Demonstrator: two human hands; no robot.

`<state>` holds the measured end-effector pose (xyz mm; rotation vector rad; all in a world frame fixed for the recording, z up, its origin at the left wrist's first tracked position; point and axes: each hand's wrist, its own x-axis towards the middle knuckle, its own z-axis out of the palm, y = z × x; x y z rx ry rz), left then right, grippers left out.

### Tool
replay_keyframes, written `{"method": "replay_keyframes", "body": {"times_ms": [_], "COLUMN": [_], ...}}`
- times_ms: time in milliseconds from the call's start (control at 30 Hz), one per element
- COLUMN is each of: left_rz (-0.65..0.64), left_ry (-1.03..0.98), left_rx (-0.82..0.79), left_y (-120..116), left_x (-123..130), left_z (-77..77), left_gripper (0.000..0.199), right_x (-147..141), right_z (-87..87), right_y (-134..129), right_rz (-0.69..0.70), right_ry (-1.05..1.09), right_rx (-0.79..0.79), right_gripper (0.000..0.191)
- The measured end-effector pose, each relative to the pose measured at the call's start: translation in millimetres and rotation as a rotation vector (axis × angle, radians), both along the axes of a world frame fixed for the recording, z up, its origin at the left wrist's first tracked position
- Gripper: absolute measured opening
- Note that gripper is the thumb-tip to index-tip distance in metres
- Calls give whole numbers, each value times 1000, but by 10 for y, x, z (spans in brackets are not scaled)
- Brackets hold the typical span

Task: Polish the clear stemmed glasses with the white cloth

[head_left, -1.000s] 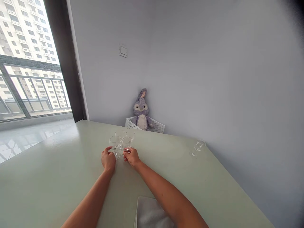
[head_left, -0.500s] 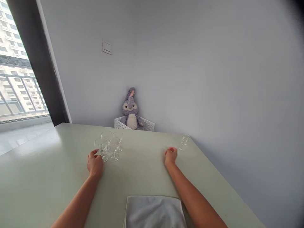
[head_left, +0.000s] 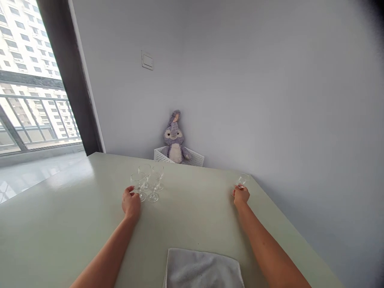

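Observation:
Several clear stemmed wine glasses stand upright in a close group at the left middle of the table. My left hand point(head_left: 131, 203) is curled round the lower part of the nearest left wine glass point(head_left: 138, 178), with the thumb side at its stem. Beside it stands another wine glass point(head_left: 154, 180); two more are behind. Far to the right, near the table's edge, my right hand point(head_left: 241, 196) has its fingers closed on the stem of a separate wine glass point(head_left: 243, 179). That glass is upright, its foot mostly hidden by the hand.
A folded grey cloth point(head_left: 204, 269) lies at the near edge of the pale green table point(head_left: 186, 218). Behind the table, a purple plush toy point(head_left: 175, 142) sits in a white perforated basket point(head_left: 196, 159) by the wall. A window point(head_left: 36, 80) is at the left.
My right hand has moved right and closed on the lone wine glass. My left hand stays by the same glass in the group. The whole view has shifted slightly.

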<state>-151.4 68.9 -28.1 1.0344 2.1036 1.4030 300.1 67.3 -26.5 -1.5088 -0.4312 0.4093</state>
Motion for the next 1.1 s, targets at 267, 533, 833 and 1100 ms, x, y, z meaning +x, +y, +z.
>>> {"method": "replay_keyframes", "body": {"times_ms": [267,533,833,1100], "left_rz": [0,-14,-68,-99], "left_ry": [-13,-14,-9,-45], "left_rx": [-18,-38,-37,12], "left_y": [-42,-68,-60,-44], "left_x": [25,33,47,49], "left_z": [45,84,67,34], "left_gripper": [38,37,40,44], "right_x": [-1176,-2344,-2872,-3019], "right_z": [-57,-32,-1,40], "right_y": [26,-9,26,62], "right_rz": [372,724,850,871], "right_ry": [32,56,66,70], "right_rx": [39,26,10,7], "right_gripper": [34,27,29,28]}}
